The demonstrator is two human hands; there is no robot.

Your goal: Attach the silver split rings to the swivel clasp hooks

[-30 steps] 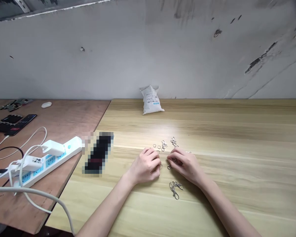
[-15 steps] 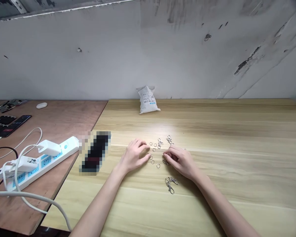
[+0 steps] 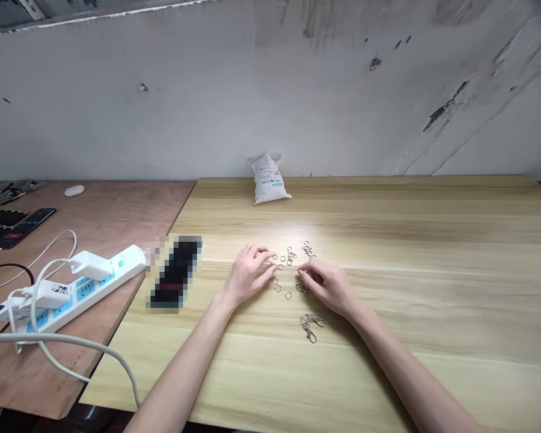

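My left hand (image 3: 249, 275) rests on the table with thumb and fingers apart. A small metal ring (image 3: 269, 264) lies in the gap between them, and another ring (image 3: 275, 257) is by the index fingertip. Several more loose rings (image 3: 278, 288) are scattered between the hands. My right hand (image 3: 328, 286) is curled, thumb and fingertips pressed together; what they hold, if anything, is hidden. Just under its fingertips lies a metal clasp (image 3: 302, 288), partly covered. Linked lobster clasps (image 3: 310, 328) lie nearer to me, and two more clasp clusters (image 3: 291, 256) (image 3: 307, 248) lie farther off.
A white plastic packet (image 3: 269, 180) stands at the back by the wall. To the left are a pixelated dark object (image 3: 175, 273), a white power strip (image 3: 88, 288) with chargers and cables, a phone (image 3: 29, 228) and a white case (image 3: 74, 190) on a brown table.
My left fingertips have shifted slightly away from me towards the farther rings, and a ring now shows between them. My right hand stays about where it was. The view has tilted slightly.
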